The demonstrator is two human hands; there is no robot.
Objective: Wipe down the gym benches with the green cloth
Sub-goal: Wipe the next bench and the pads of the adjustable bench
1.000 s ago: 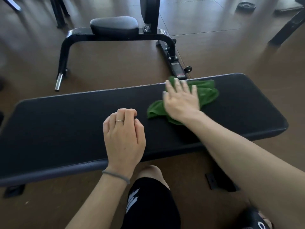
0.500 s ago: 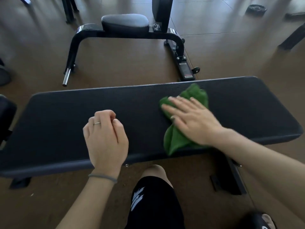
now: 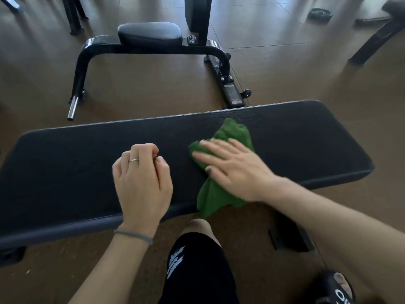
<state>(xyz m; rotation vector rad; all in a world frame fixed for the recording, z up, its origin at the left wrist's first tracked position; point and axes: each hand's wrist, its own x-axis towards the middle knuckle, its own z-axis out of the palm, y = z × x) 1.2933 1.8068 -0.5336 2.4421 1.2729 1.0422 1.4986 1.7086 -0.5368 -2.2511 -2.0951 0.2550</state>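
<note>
The right hand (image 3: 237,170) lies flat on the green cloth (image 3: 221,172), fingers straight and spread, pressing it onto the bench pad (image 3: 65,172) a bit right of centre. The cloth is bunched: one end pokes out toward the far edge, the other drapes over the near edge above the person's knee (image 3: 197,227).

What changed: a second ago the cloth sat up by the far edge w/ the fingers pointing away. Half a sec ago the hand had swung round and dragged it back toward the near edge, fingers pointing left. Now the pose is about the same as then, so the stroke looks to be sweeping leftward along the pad. The fingertips are motion-blurred, so the exact direction is hard to call.

The left hand (image 3: 142,181) rests on the pad near the middle, fingers curled under, holding nothing; it prob. just braces the body and has kept that spot relative to the bench.

For the task: the right-centre part of the pad has been passed over, far edge to near edge. The left half and the far right end likely still need wiping, as does the other bench (image 3: 151,36) behind.
</note>
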